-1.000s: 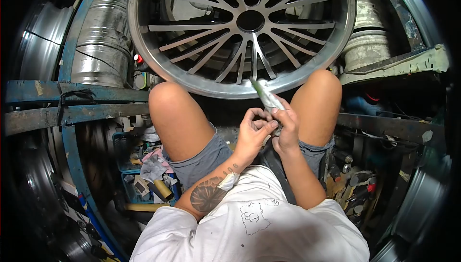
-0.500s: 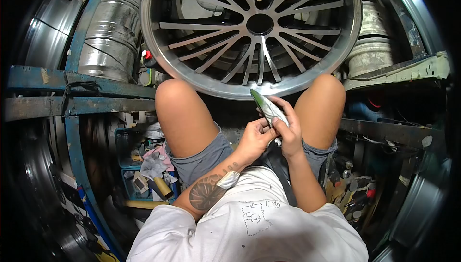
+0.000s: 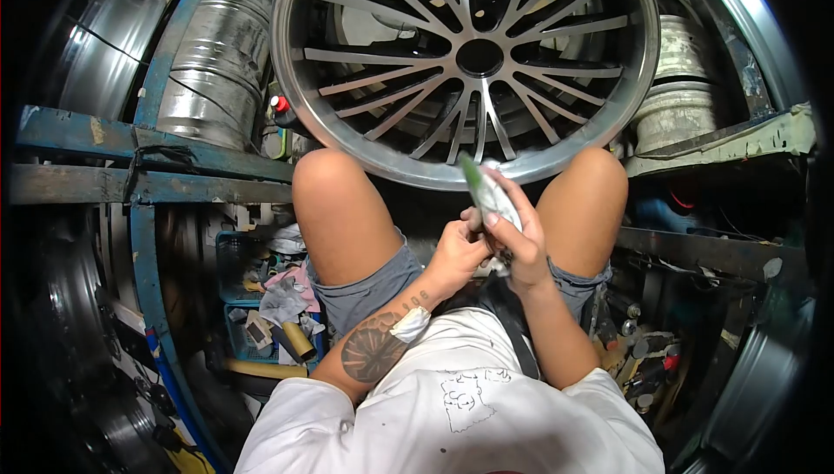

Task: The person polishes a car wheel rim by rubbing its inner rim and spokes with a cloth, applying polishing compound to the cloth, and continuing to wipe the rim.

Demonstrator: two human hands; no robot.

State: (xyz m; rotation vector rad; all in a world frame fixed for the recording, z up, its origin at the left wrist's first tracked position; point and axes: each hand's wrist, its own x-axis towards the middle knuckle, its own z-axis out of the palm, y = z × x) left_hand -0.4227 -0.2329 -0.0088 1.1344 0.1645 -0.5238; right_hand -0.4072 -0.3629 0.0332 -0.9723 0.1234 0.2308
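Observation:
A white packet with a green tip point(image 3: 488, 192) points up and away in front of my lap, a little blurred. My right hand point(image 3: 521, 229) is wrapped round it. Beside it, my left hand point(image 3: 460, 251) has its fingers bent in at the packet's lower end; what they pinch is hidden. Beyond the packet, a large multi-spoke alloy wheel point(image 3: 479, 59) leans just past my knees, its near rim close behind the green tip.
Blue metal frame bars point(image 3: 78, 185) run along the left. Below them, blue baskets point(image 3: 233, 248) hold rags and a yellow roll point(image 3: 297, 341). Stacked silver rims point(image 3: 204, 66) stand at the left, more rims point(image 3: 678, 109) at the right. Tools point(image 3: 656, 365) lie lower right.
The view has shifted slightly, so the wheel and knees appear lower and further right. The packet is more upright and blurred, still in my right hand, with my left hand close against it.

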